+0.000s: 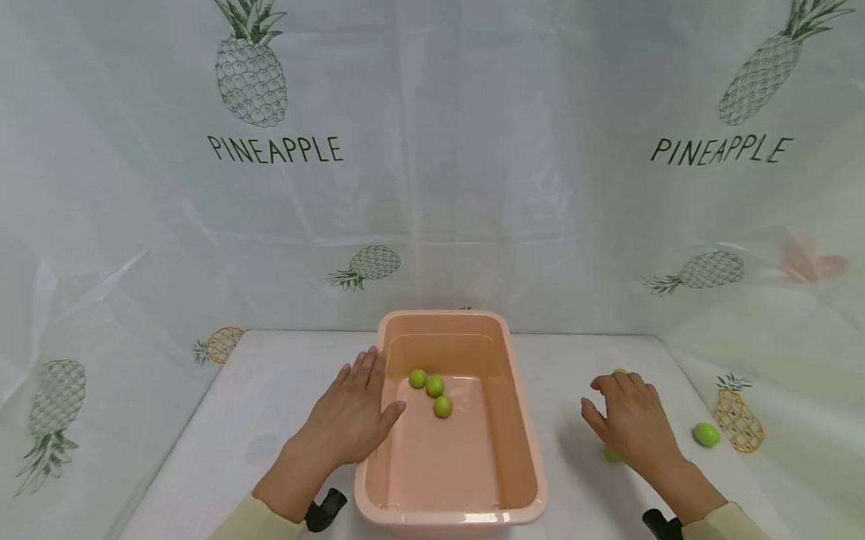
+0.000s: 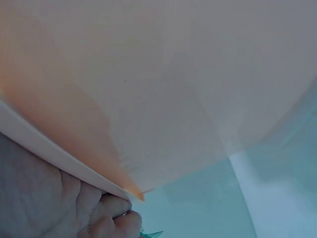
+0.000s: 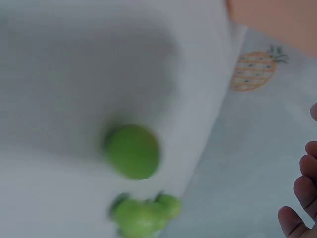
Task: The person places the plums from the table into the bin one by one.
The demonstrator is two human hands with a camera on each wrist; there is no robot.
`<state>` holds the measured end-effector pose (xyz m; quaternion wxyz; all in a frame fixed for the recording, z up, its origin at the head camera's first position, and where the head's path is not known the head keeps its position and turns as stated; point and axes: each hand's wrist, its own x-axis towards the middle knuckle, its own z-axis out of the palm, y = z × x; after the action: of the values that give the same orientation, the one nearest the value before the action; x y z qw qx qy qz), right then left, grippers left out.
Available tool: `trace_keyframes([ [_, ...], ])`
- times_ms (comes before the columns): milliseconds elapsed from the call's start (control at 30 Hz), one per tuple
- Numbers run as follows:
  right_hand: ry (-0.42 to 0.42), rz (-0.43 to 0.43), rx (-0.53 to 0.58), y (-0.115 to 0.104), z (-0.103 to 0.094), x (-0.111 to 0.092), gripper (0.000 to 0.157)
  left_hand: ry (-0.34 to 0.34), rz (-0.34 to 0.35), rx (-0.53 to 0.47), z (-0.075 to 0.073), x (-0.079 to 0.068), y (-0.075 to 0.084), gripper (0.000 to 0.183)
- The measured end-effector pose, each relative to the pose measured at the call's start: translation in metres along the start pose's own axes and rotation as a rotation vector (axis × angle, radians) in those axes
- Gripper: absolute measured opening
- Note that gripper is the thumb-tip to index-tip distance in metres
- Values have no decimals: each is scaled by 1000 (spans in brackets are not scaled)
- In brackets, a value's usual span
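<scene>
A pink plastic basin (image 1: 451,517) stands in the middle of the table in the head view, with three small green limes (image 1: 443,406) on its floor. Along its left rim lies my left hand (image 1: 352,412), fingers straight and thumb reaching over the edge. From the left wrist, the palm (image 2: 34,193) presses against the basin's wall (image 2: 124,99). To the right, my right hand (image 1: 632,422) hovers over the table with fingers loosely bent and nothing in them. Beneath it a lime (image 1: 613,454) shows partly; another (image 1: 620,371) peeks out behind the fingers.
Another lime (image 1: 706,434) lies near the table's right edge. In the right wrist view, one lime (image 3: 133,151) sits apart from a blurred cluster of limes (image 3: 141,218). White sheeting (image 1: 515,180) printed with pineapples hangs behind the white table (image 1: 265,395).
</scene>
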<state>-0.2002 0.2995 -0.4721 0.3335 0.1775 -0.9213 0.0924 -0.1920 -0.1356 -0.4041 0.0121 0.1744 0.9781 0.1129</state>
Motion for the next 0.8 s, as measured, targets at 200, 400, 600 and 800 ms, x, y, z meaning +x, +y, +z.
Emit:
trace_keyframes([
  [200, -60, 34, -52, 22, 9, -41, 35, 4, -1, -5, 1, 1, 0, 82],
  [400, -94, 58, -70, 34, 17, -69, 38, 7, 0, 7, 2, 1, -1, 83],
  [600, -155, 80, -95, 38, 20, -83, 41, 8, -2, 10, 3, 2, -1, 84],
  [800, -248, 126, -109, 38, 20, -88, 43, 14, -1, 1, 4, 2, -1, 84],
])
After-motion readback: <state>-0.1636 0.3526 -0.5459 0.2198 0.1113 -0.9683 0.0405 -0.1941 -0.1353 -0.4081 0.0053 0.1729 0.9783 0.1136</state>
